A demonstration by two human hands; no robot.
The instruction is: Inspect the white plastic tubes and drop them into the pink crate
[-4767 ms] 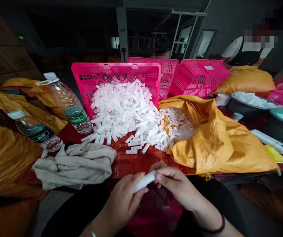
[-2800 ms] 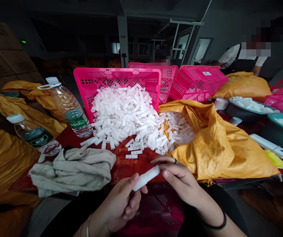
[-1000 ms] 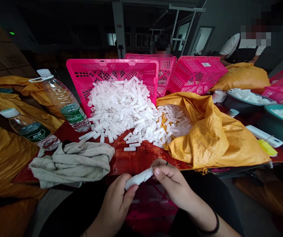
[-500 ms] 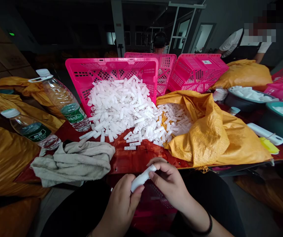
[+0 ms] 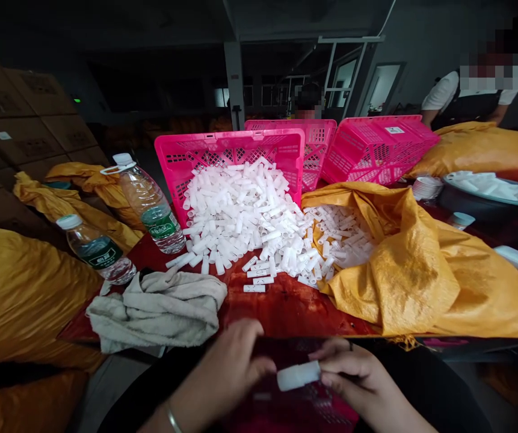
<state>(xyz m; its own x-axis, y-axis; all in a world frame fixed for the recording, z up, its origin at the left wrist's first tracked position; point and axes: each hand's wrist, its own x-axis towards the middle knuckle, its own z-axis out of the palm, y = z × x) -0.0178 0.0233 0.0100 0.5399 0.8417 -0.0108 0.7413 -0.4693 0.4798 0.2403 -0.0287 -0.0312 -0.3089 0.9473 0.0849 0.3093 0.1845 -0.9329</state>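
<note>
My right hand point(image 5: 357, 374) pinches one end of a white plastic tube point(image 5: 298, 375), which is made of a wider part and a narrower part. The tube lies nearly level above my lap. Just left of its free end, my left hand point(image 5: 237, 356) is apart from it, somewhat blurred, with thumb and fingers spread and nothing between them. Beyond my hands, a large heap of short white tubes point(image 5: 240, 210) lies on the red table point(image 5: 286, 313). Several tubes with dark marks point(image 5: 255, 288) lie at the heap's near edge.
A pink basket point(image 5: 229, 141) lies tipped behind the heap. To the right is an orange sack point(image 5: 412, 270) with white pieces in its mouth. On the left are a grey towel point(image 5: 159, 307) and two water bottles point(image 5: 162, 219). Another person point(image 5: 470, 99) stands at the back right.
My left hand has let go of the tube and moved away to its left. My right hand keeps the tube, now lower and nearer level. The view has shifted left and up.
</note>
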